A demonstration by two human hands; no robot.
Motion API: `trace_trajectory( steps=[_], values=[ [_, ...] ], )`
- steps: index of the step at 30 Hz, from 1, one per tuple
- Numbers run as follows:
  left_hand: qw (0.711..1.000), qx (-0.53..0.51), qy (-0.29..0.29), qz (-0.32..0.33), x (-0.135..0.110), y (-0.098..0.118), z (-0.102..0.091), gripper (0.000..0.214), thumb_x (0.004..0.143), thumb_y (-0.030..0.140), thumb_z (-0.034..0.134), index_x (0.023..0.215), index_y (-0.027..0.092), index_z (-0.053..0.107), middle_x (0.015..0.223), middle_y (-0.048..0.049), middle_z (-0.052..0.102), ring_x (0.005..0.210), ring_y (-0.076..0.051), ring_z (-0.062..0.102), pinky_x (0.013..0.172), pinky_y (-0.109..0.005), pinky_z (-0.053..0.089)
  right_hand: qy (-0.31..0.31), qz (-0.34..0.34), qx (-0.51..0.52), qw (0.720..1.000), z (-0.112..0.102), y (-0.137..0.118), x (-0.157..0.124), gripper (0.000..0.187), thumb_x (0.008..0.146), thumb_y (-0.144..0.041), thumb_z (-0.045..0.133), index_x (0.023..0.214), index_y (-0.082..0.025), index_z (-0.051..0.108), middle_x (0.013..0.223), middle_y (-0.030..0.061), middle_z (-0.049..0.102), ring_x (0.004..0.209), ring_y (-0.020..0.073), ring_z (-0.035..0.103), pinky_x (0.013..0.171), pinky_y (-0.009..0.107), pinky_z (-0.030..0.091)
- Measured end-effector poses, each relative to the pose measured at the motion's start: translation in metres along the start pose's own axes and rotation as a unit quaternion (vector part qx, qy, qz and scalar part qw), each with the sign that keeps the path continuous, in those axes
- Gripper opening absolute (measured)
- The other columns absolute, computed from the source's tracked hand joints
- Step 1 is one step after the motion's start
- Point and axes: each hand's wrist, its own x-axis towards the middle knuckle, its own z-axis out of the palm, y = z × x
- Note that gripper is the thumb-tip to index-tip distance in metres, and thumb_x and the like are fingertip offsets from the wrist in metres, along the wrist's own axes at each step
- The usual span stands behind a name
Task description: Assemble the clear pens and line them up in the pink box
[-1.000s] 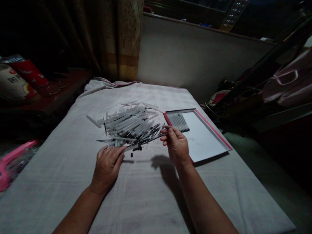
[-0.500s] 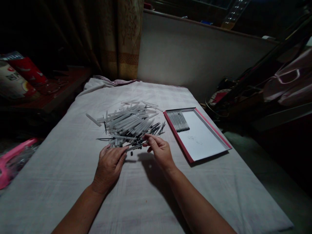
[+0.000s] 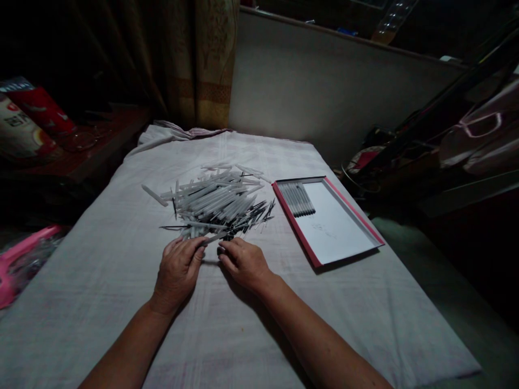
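My left hand (image 3: 178, 270) is closed around a pen barrel (image 3: 214, 237), whose dark-toned end points right toward the pile. Close beside it, my right hand (image 3: 245, 262) has its thumb and fingers pinched at a small black pen part (image 3: 220, 250), mostly covered by the fingertips. Just beyond both hands lies a loose heap of clear pen barrels (image 3: 219, 197). Thin dark refills (image 3: 259, 213) stick out on the heap's right side, and small black pieces lie at its near edge. Several pens (image 3: 298, 200) with black ends lie side by side in a shallow tray (image 3: 299, 235).
A pale cloth (image 3: 243, 335) covers the table. The red-edged tray stands right of the heap. On the left are a pink-handled item (image 3: 28, 251) and a dark side table (image 3: 101, 140) with packages. A curtain (image 3: 213, 65) and a low wall (image 3: 304, 86) are behind.
My right hand has moved left and nearer to me, from the pile's edge to the loose black piece, and pinches it. My left hand still holds the pen barrel.
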Motion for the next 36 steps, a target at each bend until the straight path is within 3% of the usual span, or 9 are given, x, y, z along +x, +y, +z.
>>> trace_trajectory(
  steps=[3, 6, 10, 12, 16, 19, 22, 29, 36],
  values=[
    [1.000, -0.008, -0.008, -0.013, 0.000, 0.000, 0.000, 0.022, 0.099, 0.028, 0.049, 0.114, 0.024, 0.064, 0.104, -0.0036, 0.078, 0.093, -0.021, 0.071, 0.102, -0.040, 0.045, -0.021, 0.024, -0.070, 0.997, 0.004, -0.013, 0.002, 0.018, 0.093, -0.032, 0.062, 0.105, -0.022, 0.071, 0.097, 0.0075, 0.070, 0.088, 0.0207, 0.067, 0.073, 0.028, 0.051],
    [1.000, -0.011, -0.012, -0.020, 0.000, 0.000, -0.001, 0.023, 0.099, 0.029, 0.049, 0.115, 0.025, 0.065, 0.104, -0.0042, 0.078, 0.094, -0.022, 0.071, 0.100, -0.041, 0.046, -0.010, 0.048, -0.061, 0.997, 0.006, -0.015, 0.004, 0.012, 0.093, -0.027, 0.061, 0.097, -0.021, 0.070, 0.097, 0.0088, 0.070, 0.086, 0.0212, 0.068, 0.073, 0.029, 0.051],
    [1.000, -0.011, -0.023, -0.008, 0.001, 0.001, -0.004, 0.024, 0.099, 0.029, 0.049, 0.116, 0.025, 0.066, 0.105, -0.0050, 0.077, 0.096, -0.022, 0.071, 0.101, -0.043, 0.046, 0.060, 0.056, 0.133, 0.988, 0.006, 0.000, -0.001, 0.016, 0.091, -0.020, 0.057, 0.098, -0.020, 0.071, 0.096, 0.0088, 0.074, 0.089, 0.0212, 0.069, 0.082, 0.033, 0.053],
    [0.999, -0.011, -0.032, -0.004, 0.001, 0.003, -0.005, 0.026, 0.099, 0.029, 0.049, 0.118, 0.026, 0.066, 0.105, -0.0050, 0.077, 0.095, -0.022, 0.071, 0.101, -0.044, 0.046, 0.102, 0.100, 0.299, 0.944, 0.005, 0.009, -0.006, 0.018, 0.090, -0.025, 0.057, 0.099, -0.020, 0.072, 0.088, 0.0060, 0.074, 0.080, 0.0186, 0.069, 0.075, 0.032, 0.055],
    [0.999, -0.007, -0.050, 0.007, 0.002, 0.006, -0.005, 0.027, 0.099, 0.029, 0.047, 0.117, 0.024, 0.068, 0.102, -0.0056, 0.077, 0.095, -0.022, 0.071, 0.102, -0.044, 0.045, 0.137, 0.202, 0.529, 0.813, 0.000, 0.017, -0.015, 0.028, 0.078, -0.040, 0.071, 0.095, -0.019, 0.073, 0.082, 0.0034, 0.072, 0.057, 0.0119, 0.062, 0.053, 0.024, 0.051],
    [0.998, 0.002, -0.065, 0.018, 0.003, 0.009, -0.005, 0.029, 0.100, 0.028, 0.046, 0.117, 0.024, 0.068, 0.101, -0.0058, 0.077, 0.095, -0.022, 0.070, 0.102, -0.044, 0.044, 0.145, 0.211, 0.566, 0.784, -0.003, 0.014, -0.016, 0.028, 0.072, -0.038, 0.077, 0.092, -0.019, 0.074, 0.080, 0.0025, 0.071, 0.056, 0.0103, 0.061, 0.053, 0.023, 0.050],
    [0.997, 0.011, -0.072, 0.026, 0.004, 0.011, -0.006, 0.028, 0.101, 0.028, 0.046, 0.117, 0.024, 0.068, 0.101, -0.0057, 0.077, 0.094, -0.021, 0.070, 0.102, -0.044, 0.043, 0.144, 0.185, 0.543, 0.806, -0.004, 0.011, -0.016, 0.023, 0.075, -0.034, 0.073, 0.093, -0.019, 0.075, 0.076, 0.0010, 0.070, 0.057, 0.0106, 0.061, 0.056, 0.023, 0.050],
    [0.995, 0.010, -0.088, 0.038, 0.003, 0.010, -0.006, 0.026, 0.100, 0.027, 0.048, 0.118, 0.024, 0.067, 0.100, -0.0045, 0.077, 0.091, -0.021, 0.070, 0.101, -0.044, 0.042, 0.192, 0.053, 0.343, 0.918, -0.002, 0.016, -0.021, 0.021, 0.087, -0.023, 0.059, 0.097, -0.022, 0.077, 0.088, 0.0068, 0.074, 0.083, 0.0182, 0.069, 0.077, 0.030, 0.055],
    [0.994, -0.003, -0.100, 0.034, 0.002, 0.009, -0.005, 0.026, 0.099, 0.026, 0.049, 0.116, 0.027, 0.068, 0.099, -0.0023, 0.077, 0.088, -0.019, 0.071, 0.100, -0.043, 0.042, 0.194, -0.016, 0.235, 0.952, 0.000, 0.023, -0.021, 0.022, 0.095, -0.024, 0.054, 0.101, -0.022, 0.075, 0.083, 0.0073, 0.074, 0.074, 0.0179, 0.069, 0.070, 0.028, 0.054]
  ],
)
